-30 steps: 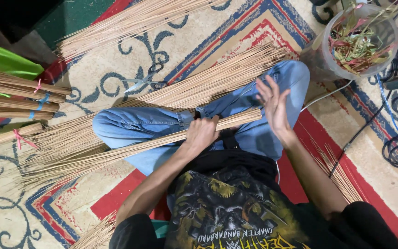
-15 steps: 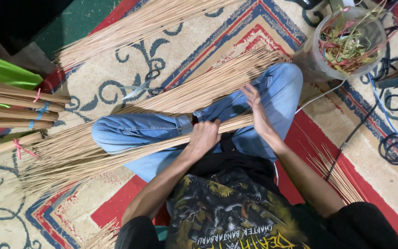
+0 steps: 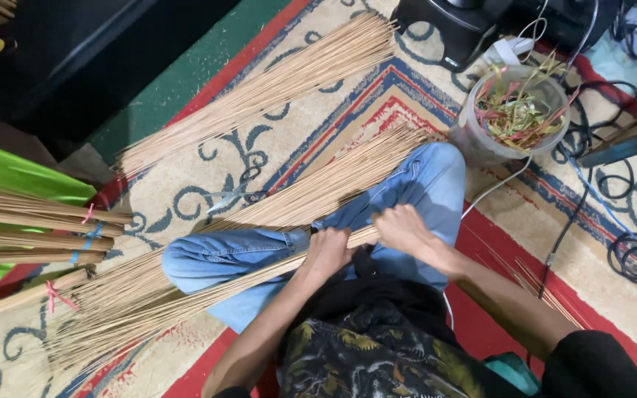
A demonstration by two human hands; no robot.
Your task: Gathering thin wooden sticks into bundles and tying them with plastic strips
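A long bundle of thin tan sticks point(image 3: 186, 298) lies across my lap and fans out to the left over the carpet. My left hand point(image 3: 327, 253) is wrapped around the bundle near its thick end. My right hand point(image 3: 401, 228) closes over that same end just to the right, above my blue-jeaned knee point(image 3: 429, 177). A second loose sheaf of sticks point(image 3: 333, 184) lies under my legs, running up toward the right.
Another stick pile point(image 3: 259, 92) lies on the patterned carpet point(image 3: 186, 199) at the top, with scissors point(image 3: 234, 193) below it. Tied bundles point(image 3: 31, 228) rest on green sheeting at left. A clear tub of leaf scraps point(image 3: 514, 110), cables point(image 3: 628, 243) and black equipment sit at upper right.
My right hand, raised open above the knee a second ago, has come down and closed on the thick end of the bundle. The view has shifted slightly; my left hand keeps its grip.
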